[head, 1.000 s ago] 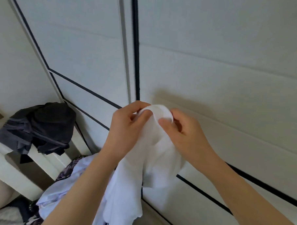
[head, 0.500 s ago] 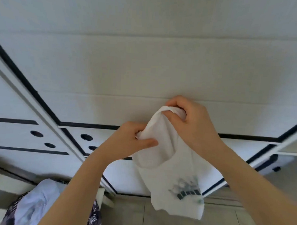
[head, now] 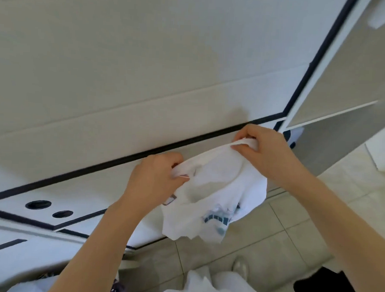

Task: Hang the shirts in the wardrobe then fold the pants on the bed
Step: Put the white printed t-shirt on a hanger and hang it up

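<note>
Both arms raised fwd, left hand (head: 154, 179) & right hand (head: 268, 153) fingers pinching white shirt (head: 216, 191).

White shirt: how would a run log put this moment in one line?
phase: hanging shirts; left hand: grips white shirt; right hand: grips white shirt; shirt edge: stretched between hands; wardrobe: behind shirt
</note>
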Available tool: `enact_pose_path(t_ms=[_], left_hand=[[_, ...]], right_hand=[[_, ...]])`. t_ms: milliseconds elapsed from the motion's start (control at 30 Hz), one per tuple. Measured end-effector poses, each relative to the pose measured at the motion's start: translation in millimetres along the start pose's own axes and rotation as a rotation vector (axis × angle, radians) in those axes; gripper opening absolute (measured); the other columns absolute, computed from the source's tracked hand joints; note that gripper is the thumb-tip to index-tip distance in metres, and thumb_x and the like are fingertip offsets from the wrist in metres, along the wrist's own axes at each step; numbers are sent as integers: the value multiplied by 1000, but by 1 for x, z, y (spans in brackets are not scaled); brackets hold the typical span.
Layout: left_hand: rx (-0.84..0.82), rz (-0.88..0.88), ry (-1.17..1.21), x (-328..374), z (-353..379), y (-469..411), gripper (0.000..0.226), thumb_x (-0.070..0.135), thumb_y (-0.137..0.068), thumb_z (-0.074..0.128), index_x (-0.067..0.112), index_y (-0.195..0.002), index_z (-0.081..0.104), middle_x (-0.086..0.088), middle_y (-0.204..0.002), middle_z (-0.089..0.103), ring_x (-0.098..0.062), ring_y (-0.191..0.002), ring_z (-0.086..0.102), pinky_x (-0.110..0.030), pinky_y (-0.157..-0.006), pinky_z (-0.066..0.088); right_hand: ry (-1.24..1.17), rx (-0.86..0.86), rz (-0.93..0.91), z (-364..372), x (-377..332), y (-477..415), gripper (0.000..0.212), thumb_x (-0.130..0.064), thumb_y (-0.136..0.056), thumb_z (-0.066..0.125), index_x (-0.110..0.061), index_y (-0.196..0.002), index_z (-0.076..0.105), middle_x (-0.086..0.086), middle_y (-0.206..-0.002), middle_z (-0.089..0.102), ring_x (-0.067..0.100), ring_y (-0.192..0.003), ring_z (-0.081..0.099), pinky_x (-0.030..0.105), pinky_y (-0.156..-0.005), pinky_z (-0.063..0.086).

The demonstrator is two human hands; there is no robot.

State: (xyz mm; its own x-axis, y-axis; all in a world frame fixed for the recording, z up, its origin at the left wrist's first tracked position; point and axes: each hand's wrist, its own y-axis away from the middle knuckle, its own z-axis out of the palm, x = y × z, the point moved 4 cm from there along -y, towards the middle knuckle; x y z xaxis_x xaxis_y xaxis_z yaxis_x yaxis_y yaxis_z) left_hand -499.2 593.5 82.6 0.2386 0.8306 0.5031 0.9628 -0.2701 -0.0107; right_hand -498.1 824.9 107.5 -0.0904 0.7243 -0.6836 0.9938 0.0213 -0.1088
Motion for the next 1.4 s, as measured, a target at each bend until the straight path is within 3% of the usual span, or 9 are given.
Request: enact_pose_path(t_ms=[200, 367, 433, 533, 800, 967, 1233, 1300, 1400], left_hand=[[123, 37, -193, 34, 33, -16, 11, 24, -88, 61, 24, -86, 50, 6, -77, 57, -23, -70, 54, -30, -55, 35], [112, 48, -198, 75, 73, -32, 21, 14, -83, 63, 18, -82, 42, 5, -77, 49, -29, -67, 54, -33, -55, 41], [26, 2, -49, 95, 90, -43, 28, 24, -84, 70, 16, -75, 45, 5, -67, 56, -17, -61, 61, -33, -55, 50], [-135, -80, 256, 136, 114, -60, 31, 32, -82, 76, 12, -72, 55, 3, -59, 58, -1, -46, 54, -14, -45, 40], [-277, -162, 569, 240, 158, -102, 38, 49, -91, 62, 12, -93, 70, -3, -65, 69, -21, -53, 62, -29, -53, 49], [-357, 16, 398, 282, 178, -129, 7, 23, -88, 71, 17, -86, 67, 10, -67, 66, -7, -58, 63, -19, -54, 48], [-619, 311, 85, 326, 208, -192, 25, 16, -90, 54, 30, -75, 68, 3, -70, 63, -12, -60, 53, -31, -62, 48], [-613, 372, -37, 340, 212, -215, 37, 7, -90, 52, 33, -69, 67, 7, -68, 62, -9, -62, 55, -26, -62, 46], [-501, 519, -204, 360, 214, -253, 25, 4, -87, 55, 18, -86, 76, 5, -94, 69, -14, -85, 61, -30, -74, 51]], right_hand=[[-1, 43, 40, -32, 45, 12, 9, -19, -92, 63, -28, -90, 63, -3, -84, 65, 11, -79, 59, 18, -65, 43], [-22, 169, 36, -80, 88, 12, 15, -8, -87, 62, -22, -89, 68, -19, -72, 59, -13, -75, 53, 5, -63, 37], [-10, 200, 24, -103, 114, 8, 17, -7, -87, 63, -23, -88, 68, -21, -76, 60, -14, -77, 54, 5, -66, 36], [-12, 243, 20, -139, 155, -1, 13, -10, -87, 65, -22, -88, 69, -21, -78, 62, -13, -76, 55, 2, -66, 36], [-35, 250, -11, -218, 230, -23, 8, -11, -88, 65, -17, -91, 70, -18, -75, 60, -15, -72, 53, 2, -64, 37], [-24, 243, -13, -254, 262, -33, 6, -12, -89, 65, -16, -91, 69, -16, -68, 57, -11, -68, 52, 5, -62, 37], [20, 207, -1, -298, 297, -49, 15, -3, -87, 61, -15, -91, 69, -15, -65, 55, -4, -65, 52, 8, -62, 39], [18, 198, 2, -311, 303, -56, 15, -4, -87, 61, -17, -92, 69, -10, -71, 61, 2, -70, 55, 8, -63, 40], [-31, 177, 16, -331, 307, -71, 15, -5, -87, 62, -17, -93, 69, 0, -82, 68, 9, -76, 58, 12, -64, 43]])
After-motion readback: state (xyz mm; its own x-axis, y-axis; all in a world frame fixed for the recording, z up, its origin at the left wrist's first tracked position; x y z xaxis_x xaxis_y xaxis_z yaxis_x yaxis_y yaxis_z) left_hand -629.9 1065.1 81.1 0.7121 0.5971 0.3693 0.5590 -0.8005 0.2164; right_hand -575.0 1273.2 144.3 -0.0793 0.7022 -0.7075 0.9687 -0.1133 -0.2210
